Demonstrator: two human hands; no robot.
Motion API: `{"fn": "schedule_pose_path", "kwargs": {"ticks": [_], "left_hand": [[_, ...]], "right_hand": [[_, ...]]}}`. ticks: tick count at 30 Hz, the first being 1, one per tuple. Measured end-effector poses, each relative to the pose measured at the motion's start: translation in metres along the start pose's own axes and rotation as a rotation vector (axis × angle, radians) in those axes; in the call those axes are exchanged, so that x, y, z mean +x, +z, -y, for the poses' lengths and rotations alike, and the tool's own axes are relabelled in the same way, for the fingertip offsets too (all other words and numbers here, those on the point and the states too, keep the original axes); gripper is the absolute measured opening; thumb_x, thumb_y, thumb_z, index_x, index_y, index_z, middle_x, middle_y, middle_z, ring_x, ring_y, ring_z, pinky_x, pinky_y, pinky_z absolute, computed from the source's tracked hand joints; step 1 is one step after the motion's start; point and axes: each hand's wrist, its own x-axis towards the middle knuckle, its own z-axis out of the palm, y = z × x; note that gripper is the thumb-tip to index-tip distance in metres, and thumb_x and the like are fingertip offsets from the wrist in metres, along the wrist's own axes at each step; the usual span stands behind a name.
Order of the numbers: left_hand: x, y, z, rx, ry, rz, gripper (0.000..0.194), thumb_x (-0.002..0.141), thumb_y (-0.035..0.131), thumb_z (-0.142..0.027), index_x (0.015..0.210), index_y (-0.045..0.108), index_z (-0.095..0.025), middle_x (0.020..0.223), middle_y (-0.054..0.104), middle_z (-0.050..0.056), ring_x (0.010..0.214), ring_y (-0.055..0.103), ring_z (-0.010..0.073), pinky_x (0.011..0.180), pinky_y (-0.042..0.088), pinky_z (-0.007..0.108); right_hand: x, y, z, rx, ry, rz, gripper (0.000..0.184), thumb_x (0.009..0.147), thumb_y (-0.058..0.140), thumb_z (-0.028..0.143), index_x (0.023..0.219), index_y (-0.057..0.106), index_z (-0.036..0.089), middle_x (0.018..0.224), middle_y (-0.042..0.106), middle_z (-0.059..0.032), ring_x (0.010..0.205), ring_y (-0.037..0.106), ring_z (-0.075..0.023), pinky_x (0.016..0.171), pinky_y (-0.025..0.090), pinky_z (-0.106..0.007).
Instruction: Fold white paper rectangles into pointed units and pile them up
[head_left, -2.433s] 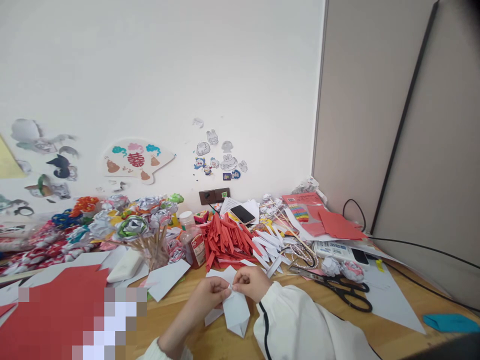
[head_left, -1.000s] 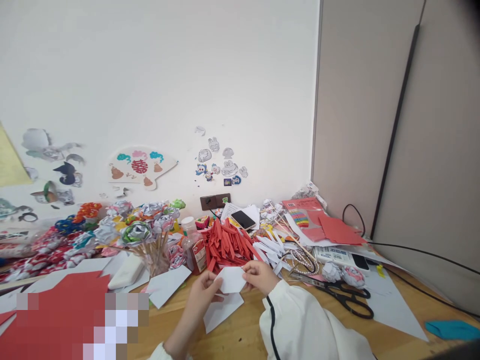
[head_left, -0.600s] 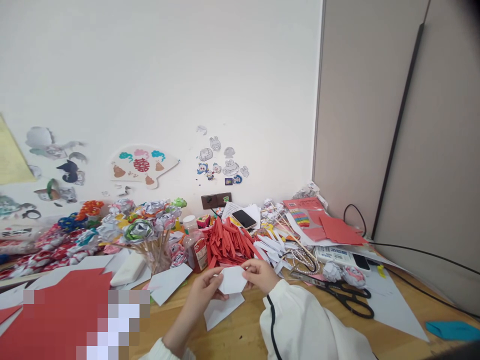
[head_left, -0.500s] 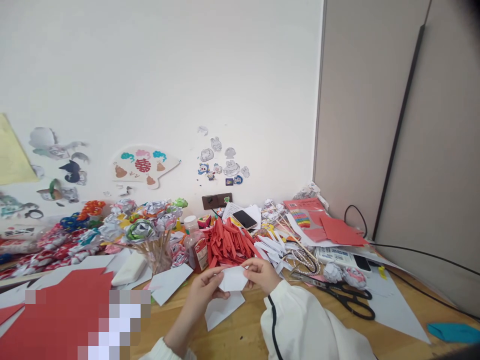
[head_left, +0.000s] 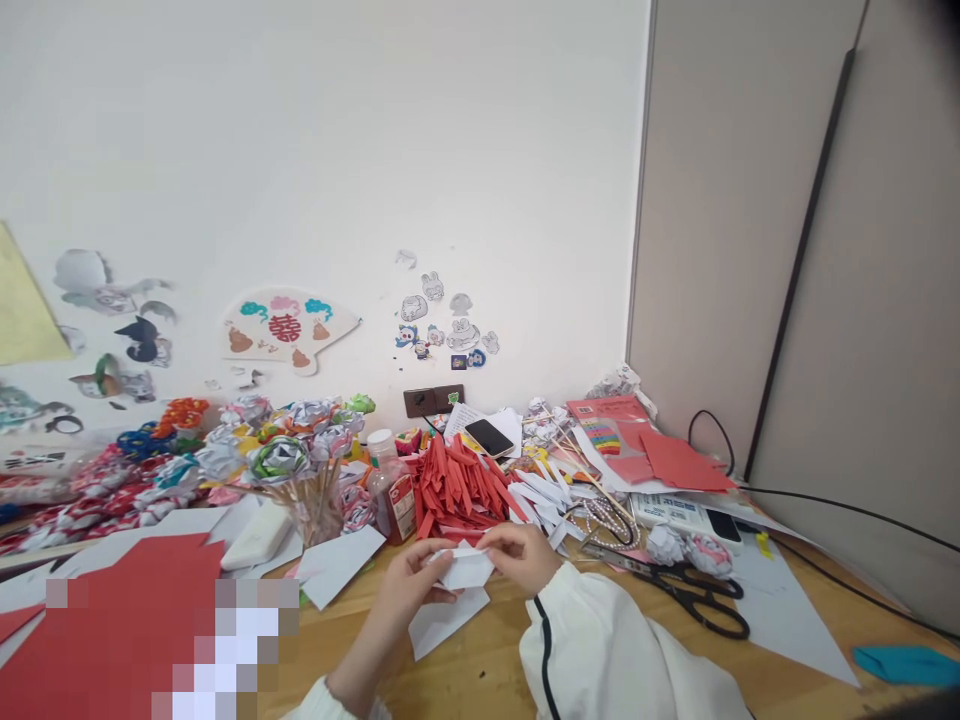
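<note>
Between my two hands is a small folded piece of white paper [head_left: 466, 571], held just above the table. My left hand [head_left: 418, 578] pinches its left end, thumb on top and fingers beneath. At the right end, my right hand [head_left: 523, 557] grips the upper corner between thumb and fingers. A second white paper sheet [head_left: 448, 624] lies flat on the wood below. Right behind my hands is a pile of folded red paper strips [head_left: 459, 488], with folded white paper strips [head_left: 541, 503] to its right.
Black-handled scissors [head_left: 694, 592] lie to the right on a white sheet. A bottle [head_left: 391, 490] stands behind my left hand, near a cup of sticks with paper flowers [head_left: 281, 460]. Red paper sheets [head_left: 135, 620] cover the left. A phone [head_left: 489, 437] rests at the back.
The top edge of the white paper has been folded over toward me, so the piece looks narrower. My right hand has shifted slightly left and down along its edge.
</note>
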Motion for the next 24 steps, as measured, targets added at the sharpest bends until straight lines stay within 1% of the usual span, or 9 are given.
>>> {"fn": "schedule_pose_path", "kwargs": {"ticks": [3,5,8,13,18,21,24], "left_hand": [[0.001,0.001,0.004,0.085,0.075,-0.019,0.032,0.054,0.064,-0.037,0.073,0.057,-0.012,0.058,0.061,0.001,0.050,0.058,0.0147,0.046,0.049,0.026],[0.001,0.002,0.008,0.140,0.131,-0.015,0.031,0.055,0.063,-0.037,0.072,0.056,-0.013,0.055,0.060,0.000,0.048,0.057,0.0137,0.043,0.048,0.025],[0.004,0.003,0.017,0.196,0.174,-0.011,0.027,0.058,0.061,-0.037,0.071,0.054,-0.014,0.054,0.059,-0.002,0.046,0.056,0.0126,0.041,0.047,0.022],[0.007,0.002,0.022,0.215,0.166,0.026,0.022,0.058,0.061,-0.033,0.065,0.052,-0.014,0.054,0.059,-0.001,0.048,0.056,0.0121,0.043,0.047,0.022],[0.004,0.005,0.017,0.217,0.113,0.019,0.024,0.055,0.062,-0.034,0.062,0.054,-0.013,0.052,0.056,-0.002,0.049,0.054,0.0122,0.044,0.047,0.024],[0.003,0.003,0.015,0.233,0.139,0.035,0.026,0.056,0.062,-0.037,0.060,0.055,-0.013,0.050,0.057,-0.001,0.047,0.053,0.0118,0.044,0.045,0.023],[0.003,0.000,0.012,0.224,0.152,0.063,0.027,0.057,0.062,-0.038,0.059,0.054,-0.013,0.048,0.057,-0.001,0.045,0.052,0.0107,0.044,0.042,0.021]], "right_hand": [[0.000,0.001,0.001,-0.022,0.062,0.035,0.023,0.069,0.050,0.028,0.087,0.059,0.015,0.063,0.059,-0.0014,0.053,0.050,-0.0096,0.050,0.039,-0.020],[0.001,0.003,-0.002,-0.029,0.095,0.057,0.021,0.068,0.052,0.029,0.081,0.061,0.015,0.063,0.059,-0.0018,0.053,0.049,-0.0099,0.050,0.038,-0.020],[0.004,0.006,-0.009,-0.021,0.142,0.065,0.016,0.063,0.056,0.026,0.074,0.062,0.015,0.063,0.058,-0.0014,0.054,0.048,-0.0101,0.050,0.038,-0.020],[0.006,0.007,-0.017,0.091,0.195,0.066,0.015,0.059,0.059,0.024,0.070,0.062,0.014,0.062,0.058,-0.0008,0.054,0.049,-0.0100,0.052,0.039,-0.021],[0.006,0.009,-0.017,0.091,0.240,0.067,0.014,0.058,0.061,0.024,0.067,0.062,0.013,0.056,0.056,-0.0002,0.050,0.047,-0.0089,0.049,0.037,-0.020],[0.006,0.008,-0.017,0.133,0.253,0.103,0.018,0.057,0.062,0.027,0.067,0.062,0.013,0.057,0.057,-0.0008,0.050,0.049,-0.0096,0.050,0.038,-0.022],[0.007,0.004,-0.016,0.252,0.257,0.176,0.026,0.057,0.062,0.034,0.072,0.062,0.013,0.063,0.059,-0.0019,0.055,0.052,-0.0110,0.056,0.040,-0.024]]}}
